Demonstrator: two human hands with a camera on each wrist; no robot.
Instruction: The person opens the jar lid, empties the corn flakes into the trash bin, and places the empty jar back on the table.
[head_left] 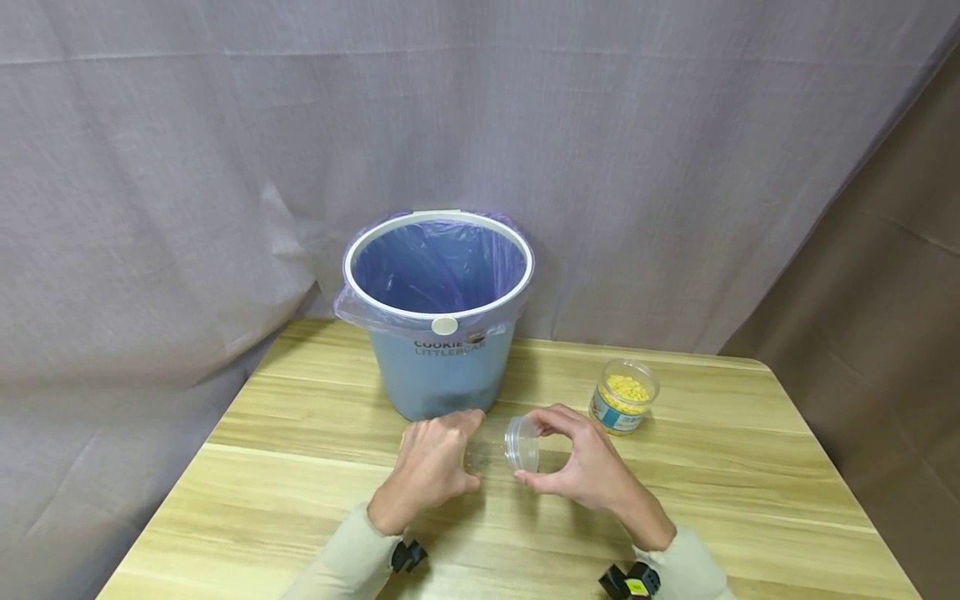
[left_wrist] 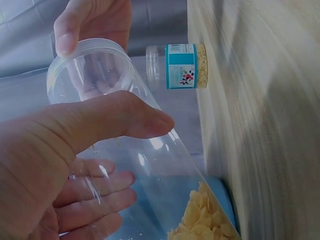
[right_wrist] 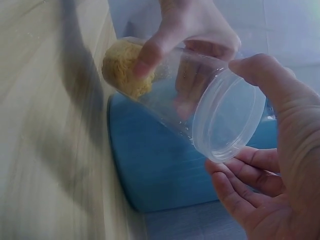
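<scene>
Between both hands is a clear plastic jar (head_left: pixel 489 448), tilted, with pale yellow flakes (left_wrist: pixel 205 217) gathered at its base end. My left hand (head_left: pixel 437 460) grips the jar's body, thumb on one side and fingers on the other. At the other end, my right hand (head_left: pixel 583 461) holds the clear lid (right_wrist: pixel 234 119) by its rim between thumb and fingers. The lid sits on the jar's mouth in the right wrist view. Part of the jar is hidden behind the left hand in the head view.
Behind the hands stands a light blue bin (head_left: pixel 442 379) lined with a purple bag (head_left: pixel 450 258). A smaller clear jar of yellow pieces (head_left: pixel 624 398) with a blue label is at the right on the wooden table (head_left: pixel 720 467). Grey curtain (head_left: pixel 637 167) hangs behind.
</scene>
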